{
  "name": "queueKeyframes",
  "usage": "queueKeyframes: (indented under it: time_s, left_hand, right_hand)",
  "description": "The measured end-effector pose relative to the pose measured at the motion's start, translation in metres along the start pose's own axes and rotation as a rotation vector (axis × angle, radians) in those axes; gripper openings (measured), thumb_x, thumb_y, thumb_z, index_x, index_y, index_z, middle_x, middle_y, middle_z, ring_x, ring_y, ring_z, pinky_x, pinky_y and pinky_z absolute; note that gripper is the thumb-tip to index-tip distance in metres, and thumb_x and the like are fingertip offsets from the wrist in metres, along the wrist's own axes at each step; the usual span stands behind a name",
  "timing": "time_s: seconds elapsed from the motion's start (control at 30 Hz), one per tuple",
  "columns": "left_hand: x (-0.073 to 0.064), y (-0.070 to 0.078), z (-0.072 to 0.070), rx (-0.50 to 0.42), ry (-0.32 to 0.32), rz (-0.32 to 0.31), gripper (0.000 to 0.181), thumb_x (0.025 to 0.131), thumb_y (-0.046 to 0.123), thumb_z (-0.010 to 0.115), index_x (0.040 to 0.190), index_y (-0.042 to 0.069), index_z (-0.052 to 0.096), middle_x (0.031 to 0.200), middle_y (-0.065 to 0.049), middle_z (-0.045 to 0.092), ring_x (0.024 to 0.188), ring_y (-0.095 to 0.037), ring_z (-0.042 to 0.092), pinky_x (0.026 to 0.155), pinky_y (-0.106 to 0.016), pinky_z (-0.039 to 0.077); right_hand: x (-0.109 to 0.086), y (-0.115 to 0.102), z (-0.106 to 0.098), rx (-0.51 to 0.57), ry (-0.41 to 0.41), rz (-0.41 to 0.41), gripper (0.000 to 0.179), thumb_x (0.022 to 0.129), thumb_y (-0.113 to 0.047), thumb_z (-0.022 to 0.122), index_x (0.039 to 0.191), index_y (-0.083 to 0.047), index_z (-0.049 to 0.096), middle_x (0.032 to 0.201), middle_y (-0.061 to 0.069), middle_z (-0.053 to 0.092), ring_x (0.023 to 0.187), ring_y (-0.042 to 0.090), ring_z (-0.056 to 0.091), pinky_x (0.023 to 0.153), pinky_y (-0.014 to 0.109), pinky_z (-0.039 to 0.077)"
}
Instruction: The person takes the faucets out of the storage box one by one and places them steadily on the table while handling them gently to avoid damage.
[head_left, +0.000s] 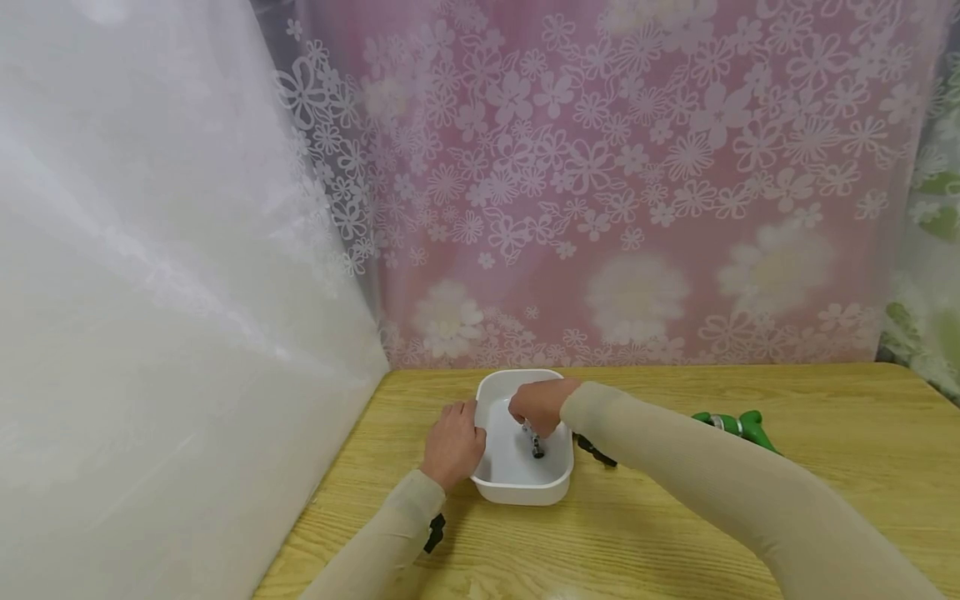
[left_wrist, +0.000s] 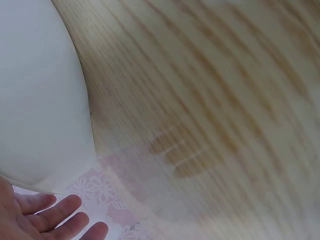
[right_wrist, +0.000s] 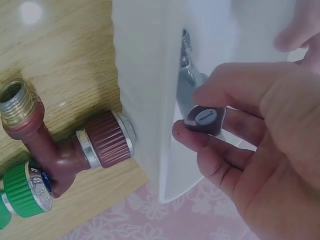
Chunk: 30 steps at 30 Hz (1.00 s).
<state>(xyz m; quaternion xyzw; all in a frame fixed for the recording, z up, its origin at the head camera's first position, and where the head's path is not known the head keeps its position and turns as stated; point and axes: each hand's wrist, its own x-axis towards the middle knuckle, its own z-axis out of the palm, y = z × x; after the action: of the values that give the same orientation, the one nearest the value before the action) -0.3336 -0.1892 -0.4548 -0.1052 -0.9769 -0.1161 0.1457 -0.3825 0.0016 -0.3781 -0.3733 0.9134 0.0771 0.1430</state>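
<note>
A white plastic tub [head_left: 526, 495] with rounded corners stands on the table. My left hand [head_left: 453, 443] rests at its left rim, the thumb over the edge; its fingers [left_wrist: 70, 204] extend loosely outside the tub in the left wrist view. My right hand [head_left: 542, 404] reaches into the tub and pinches a chrome angle valve [right_wrist: 188, 87] by its dark knob [right_wrist: 206, 119] between thumb and fingers. The valve's threaded end [right_wrist: 186, 42] is visible, while its lower end [head_left: 537, 452] points toward the tub's floor in the head view.
Right of the tub lies a dark red angle valve [right_wrist: 57, 157] with a brass thread and ridged handle. Beside it is a green valve [head_left: 738, 425], partly behind my right sleeve. A pink flowered curtain [head_left: 600, 208] hangs behind the wooden table [head_left: 645, 533]; white sheeting [head_left: 187, 333] stands left.
</note>
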Motion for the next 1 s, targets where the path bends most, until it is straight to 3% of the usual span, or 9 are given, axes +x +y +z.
queueKeyframes:
  time_s: [0.07,0.2,0.43,0.67,1.0]
  left_hand:
    - [0.000,0.000,-0.001,0.001,-0.001,-0.001,0.045,0.099,0.019,0.053,0.140,0.003,0.053,0.128,-0.014,0.062,0.117,-0.031,0.059,0.092,-0.048,0.055]
    - [0.000,0.001,-0.002,0.001,-0.003,-0.003,0.044,0.099,0.019,0.052,0.141,0.003,0.053,0.129,-0.014,0.062,0.118,-0.031,0.059,0.093,-0.049,0.054]
    - [0.000,0.000,-0.003,-0.013,-0.014,0.000,0.044,0.099,0.020,0.052,0.140,0.003,0.053,0.129,-0.015,0.062,0.119,-0.032,0.058,0.093,-0.049,0.054]
    - [-0.002,0.001,-0.001,-0.038,-0.007,0.014,0.046,0.099,0.020,0.052,0.141,0.002,0.053,0.130,-0.016,0.062,0.121,-0.033,0.058,0.093,-0.049,0.055]
    - [-0.002,0.000,-0.002,0.010,0.018,0.025,0.038,0.101,0.024,0.052,0.134,0.005,0.057,0.121,-0.013,0.065,0.113,-0.030,0.061,0.089,-0.047,0.057]
  right_hand:
    - [0.001,-0.001,-0.001,-0.008,0.006,-0.003,0.010,0.088,-0.010,0.073,0.093,-0.018,0.069,0.083,-0.008,0.064,0.069,0.008,0.053,0.068,0.027,0.050]
    - [0.001,-0.005,-0.004,-0.015,0.012,-0.009,0.016,0.089,-0.009,0.071,0.079,-0.019,0.064,0.072,-0.007,0.058,0.061,0.009,0.048,0.060,0.026,0.044]
    - [0.007,-0.017,-0.004,-0.018,0.012,0.012,0.015,0.091,-0.015,0.071,0.078,-0.018,0.064,0.075,-0.005,0.058,0.061,0.010,0.049,0.058,0.027,0.041]
    - [0.014,-0.027,-0.003,-0.009,0.031,-0.013,0.023,0.089,-0.011,0.072,0.070,-0.020,0.063,0.065,-0.006,0.058,0.056,0.010,0.046,0.054,0.026,0.040]
    - [0.021,-0.043,-0.004,-0.023,0.037,-0.031,0.022,0.094,-0.012,0.068,0.074,-0.021,0.064,0.071,-0.007,0.059,0.061,0.011,0.048,0.059,0.026,0.040]
